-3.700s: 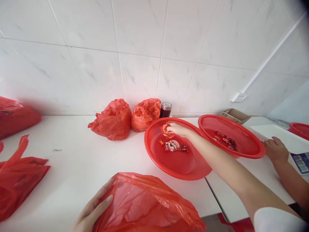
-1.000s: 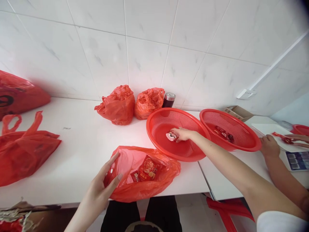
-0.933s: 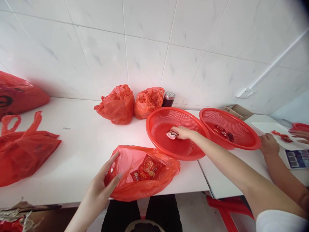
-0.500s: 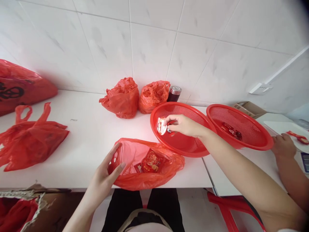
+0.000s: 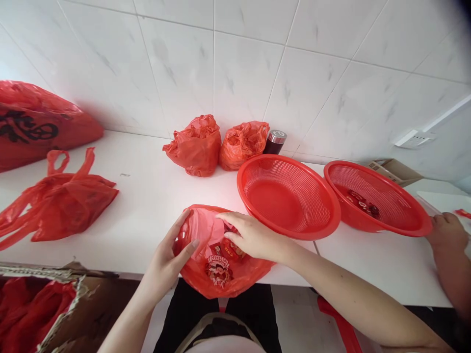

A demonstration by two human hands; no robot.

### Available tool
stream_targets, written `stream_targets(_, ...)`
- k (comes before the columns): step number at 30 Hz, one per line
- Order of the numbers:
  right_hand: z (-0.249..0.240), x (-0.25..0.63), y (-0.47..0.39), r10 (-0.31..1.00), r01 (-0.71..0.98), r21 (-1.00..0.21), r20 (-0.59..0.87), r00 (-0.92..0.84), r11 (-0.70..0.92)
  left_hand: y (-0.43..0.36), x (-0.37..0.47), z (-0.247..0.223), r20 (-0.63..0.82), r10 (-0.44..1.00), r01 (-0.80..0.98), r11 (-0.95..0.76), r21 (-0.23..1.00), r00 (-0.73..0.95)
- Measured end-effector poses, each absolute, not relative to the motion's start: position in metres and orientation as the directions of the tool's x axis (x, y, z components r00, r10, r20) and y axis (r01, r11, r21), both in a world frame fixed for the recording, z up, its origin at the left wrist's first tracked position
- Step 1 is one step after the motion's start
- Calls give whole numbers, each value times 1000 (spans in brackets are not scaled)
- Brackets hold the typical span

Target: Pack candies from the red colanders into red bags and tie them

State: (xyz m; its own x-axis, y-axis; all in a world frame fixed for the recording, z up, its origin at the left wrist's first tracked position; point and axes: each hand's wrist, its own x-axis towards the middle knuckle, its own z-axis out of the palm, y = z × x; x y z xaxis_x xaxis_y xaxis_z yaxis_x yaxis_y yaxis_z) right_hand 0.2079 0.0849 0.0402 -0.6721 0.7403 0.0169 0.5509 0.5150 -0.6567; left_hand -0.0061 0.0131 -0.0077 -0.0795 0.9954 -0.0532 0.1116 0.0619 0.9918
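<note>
A red plastic bag (image 5: pixel 239 280) sits with its mouth wide at the table's front edge. My left hand (image 5: pixel 171 252) grips its left rim, thumb on the inner side. Over the bag's right side, my right hand (image 5: pixel 253 238) reaches into the mouth, thumb and fingers apart and holding nothing that I can see. Inside lies a small packet with white print (image 5: pixel 220 270), beside a red snack packet (image 5: pixel 231 249) partly covered by my right hand. Behind my right forearm stands a red plastic colander (image 5: pixel 283 203) with nothing in it.
A second colander (image 5: pixel 401 201) at right holds a few small packets; another person's hand (image 5: pixel 447 230) is at its rim. Filled red bags (image 5: pixel 200 149) and a dark flask (image 5: pixel 275 143) stand by the wall. A carton (image 5: pixel 88 314) of red bags is at lower left.
My right hand has moved from the near colander into the bag. The packets it held have left the colander, and a white-printed packet now lies in the bag. The view has shifted slightly.
</note>
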Motion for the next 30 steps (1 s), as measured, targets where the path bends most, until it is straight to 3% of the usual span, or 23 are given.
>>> stream_targets(4,54,228,72,734,593,-553,51,-677,585,11,-13,-10,-89,986,43,96,995,-144)
stream_targets(10,56,286,44,673,677,-50,-72,-736,734,3,-33,-22,-249,945,-36,247,968,-210)
stream_targets(14,41,308,40,723,715,108,-120,-680,691,-3,-36,-29,-292,942,-56,286,956,-167)
stream_targets(20,58,323,44,711,694,168,-74,-699,700,0,-41,0,-203,940,-106,180,978,-275)
stream_targets(23,104,329,43,639,665,167,183,-747,728,8,-44,43,-136,914,-244,43,969,-382)
stream_targets(25,135,328,42,608,701,118,410,-680,704,15,-40,75,39,899,-287,-180,941,-436)
stream_targets(26,147,326,42,593,697,81,461,-660,713,20,-37,90,132,899,-279,-265,923,-418)
stream_targets(28,163,321,44,592,654,0,426,-684,757,34,-31,114,246,930,-228,-311,923,-272)
stream_targets(30,171,318,50,623,629,-96,320,-714,771,50,-29,130,226,973,-145,-230,962,-42)
